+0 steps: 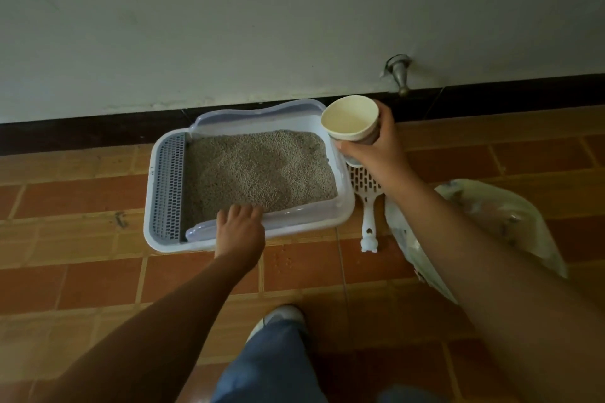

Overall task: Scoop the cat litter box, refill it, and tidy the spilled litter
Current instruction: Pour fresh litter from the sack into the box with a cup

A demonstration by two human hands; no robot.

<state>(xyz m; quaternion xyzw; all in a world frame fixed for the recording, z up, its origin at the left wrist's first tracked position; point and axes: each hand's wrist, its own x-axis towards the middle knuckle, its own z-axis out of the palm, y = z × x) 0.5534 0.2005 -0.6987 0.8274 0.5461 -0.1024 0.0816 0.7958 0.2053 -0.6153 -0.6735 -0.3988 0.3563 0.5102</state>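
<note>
Head view: left hand seemingly grips the box rim to steady it; right hand clasps the empty-looking cup, tipped for pouring.

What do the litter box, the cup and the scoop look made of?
Litter box: white moulded plastic, glossy, with a translucent raised rim that catches the light.
Cup: likely paper, with a matte cream inside, a rolled lip and a printed outside.
Scoop: white rigid plastic, probably moulded, with a slotted blade and a shaped handle.
</note>
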